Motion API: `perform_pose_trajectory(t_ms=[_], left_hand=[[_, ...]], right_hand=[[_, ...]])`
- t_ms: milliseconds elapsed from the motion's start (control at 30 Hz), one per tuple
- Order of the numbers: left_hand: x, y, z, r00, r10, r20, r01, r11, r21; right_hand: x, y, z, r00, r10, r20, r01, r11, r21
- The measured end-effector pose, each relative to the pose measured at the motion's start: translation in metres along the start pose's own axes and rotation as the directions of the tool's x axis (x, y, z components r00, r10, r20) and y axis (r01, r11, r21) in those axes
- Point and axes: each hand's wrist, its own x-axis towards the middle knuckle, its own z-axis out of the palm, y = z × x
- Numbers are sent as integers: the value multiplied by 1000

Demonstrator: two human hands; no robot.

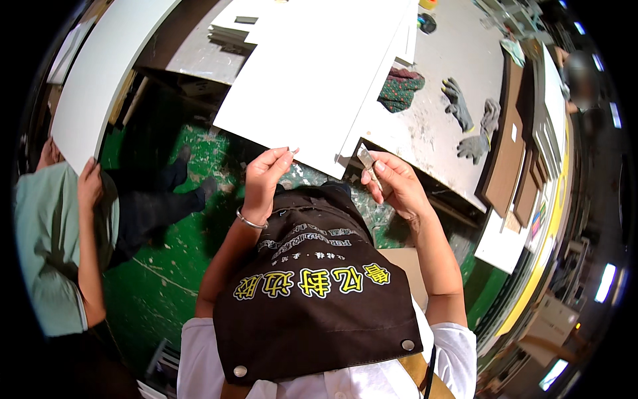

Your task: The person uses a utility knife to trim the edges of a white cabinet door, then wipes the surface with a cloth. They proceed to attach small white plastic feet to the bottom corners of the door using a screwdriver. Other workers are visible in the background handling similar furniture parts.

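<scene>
In front of me a large white board (299, 86) lies on the workbench, its near edge overhanging toward my apron. My left hand (269, 169) is at this near edge, thumb and forefinger pinched together; a tiny pale bit shows at the fingertips, too small to name. Just off the board's near right corner, my right hand (395, 183) grips a silver utility knife (365, 157), its tip pointing up and away from me. The knife's lower part is hidden in my fingers.
Grey work gloves (457, 105) and a dotted cloth (401, 90) lie on the bench (438, 60). Brown and white panels (508, 153) are stacked at right. At left, a person in a green shirt (50, 246) holds another white board (109, 80) above the green floor (156, 279).
</scene>
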Motion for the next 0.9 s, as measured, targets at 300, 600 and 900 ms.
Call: perform_pose_trajectory(t_ms=[300,600,900], left_hand=[[-19,-9,45,915,106,-390,-130,991,-35],[-26,-30,95,711,228,-665,-382,919,-94],[-78,-34,138,795,316,-517,-344,938,44]], right_hand=[[22,-33,-25,973,172,154,-126,955,-268],[36,-53,-45,898,291,330,-134,896,-424],[22,-66,-20,829,73,555,413,590,-693]])
